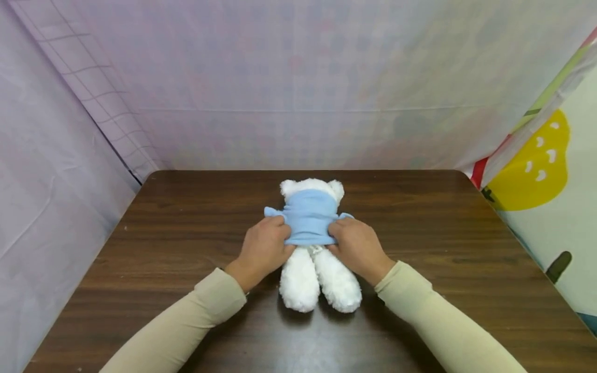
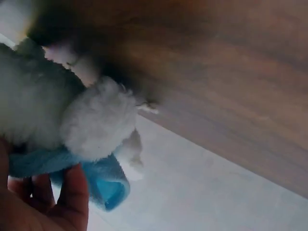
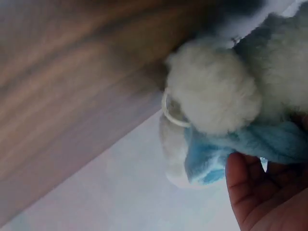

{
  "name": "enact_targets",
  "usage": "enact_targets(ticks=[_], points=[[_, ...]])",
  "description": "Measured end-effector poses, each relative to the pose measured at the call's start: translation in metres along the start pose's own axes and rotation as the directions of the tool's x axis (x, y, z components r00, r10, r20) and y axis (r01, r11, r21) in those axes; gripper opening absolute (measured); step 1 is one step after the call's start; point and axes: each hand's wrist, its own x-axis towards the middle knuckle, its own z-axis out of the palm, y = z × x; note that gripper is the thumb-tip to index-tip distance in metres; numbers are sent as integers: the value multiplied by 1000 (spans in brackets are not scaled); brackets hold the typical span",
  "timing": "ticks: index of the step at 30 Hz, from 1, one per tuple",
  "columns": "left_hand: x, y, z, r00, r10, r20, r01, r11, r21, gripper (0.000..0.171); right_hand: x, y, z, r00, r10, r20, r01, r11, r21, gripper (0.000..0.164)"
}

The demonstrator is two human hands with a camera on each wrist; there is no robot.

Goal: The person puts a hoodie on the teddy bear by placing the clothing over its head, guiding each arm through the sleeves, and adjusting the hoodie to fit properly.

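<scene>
A white plush bear [image 1: 299, 285] lies on the table with its ears at the far end and its legs toward me. A light blue garment [image 1: 310, 215] covers its body and reaches up to the top of the head, so the face is hidden. At the garment's left lower edge, my left hand [image 1: 267, 243] pinches the cloth. On the opposite side my right hand [image 1: 359, 246] grips it too. Both wrist views show a furry white paw [image 2: 100, 118] beside the blue cloth [image 3: 269, 139], with fingers and thumb holding its edge.
The brown wooden table [image 1: 186, 207] has rounded far corners. A pale patterned curtain [image 1: 298, 93] hangs behind it, and white cloth [image 1: 56, 181] hangs at the left. A yellow printed shape [image 1: 536, 171] shows on the right-hand cloth. A pale loop [image 3: 168, 113] sits by the paw.
</scene>
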Motion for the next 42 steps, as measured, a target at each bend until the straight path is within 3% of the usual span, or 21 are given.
enact_targets(ticks=[4, 6, 8, 10, 12, 14, 16, 20, 23, 27, 30, 38, 40, 42], points=[[0, 1, -1, 999, 3, -32, -3, 1000, 4, 40, 1, 0, -2, 1000, 2, -10, -3, 1000, -7, 46], [0, -2, -2, 999, 35, 20, -35, 999, -11, 36, 0, 0, -3, 1000, -11, 23, 11, 1000, -5, 48], [-1, -8, -4, 989, 91, 114, -85, 995, -59, 29, 0, 2, -4, 996, -41, 83, 39, 999, 16, 47], [-2, -15, -8, 962, 154, 225, -127, 983, -131, 18, -1, 5, -7, 985, -83, 151, 74, 996, 58, 42], [-2, -22, -15, 924, 218, 315, -152, 964, -220, 13, -2, 11, -12, 969, -131, 207, 106, 986, 127, 31], [-1, -27, -23, 903, 248, 352, -156, 950, -270, 18, -4, 19, -19, 958, -165, 235, 113, 969, 221, 19], [1, -28, -29, 914, 238, 327, -145, 948, -284, 18, -6, 27, -26, 962, -153, 225, 82, 952, 295, 11], [6, -18, -33, 978, 164, 133, -126, 958, -258, 15, -10, 41, -36, 982, 48, 181, -104, 944, 313, 13], [8, -5, -30, 986, 166, 16, -157, 953, -258, 12, -15, 49, -35, 948, 180, 262, -255, 924, 287, 16], [8, 8, -22, 981, 188, 43, -172, 956, -238, 28, -20, 52, -23, 875, 150, 460, -320, 893, 317, 17], [7, 11, -17, 981, 170, 89, -148, 966, -212, 39, -21, 48, -16, 854, 100, 511, -321, 874, 365, 25], [5, 7, -14, 991, 106, 82, -90, 978, -187, 46, -15, 38, -12, 900, 97, 426, -313, 822, 475, 38], [5, 5, -14, 993, 93, 69, -77, 976, -205, 46, -13, 36, -10, 911, 98, 400, -312, 800, 513, 44], [5, 3, -12, 994, 94, 52, -80, 971, -225, 46, -12, 34, -9, 916, 107, 387, -327, 757, 566, 46]])
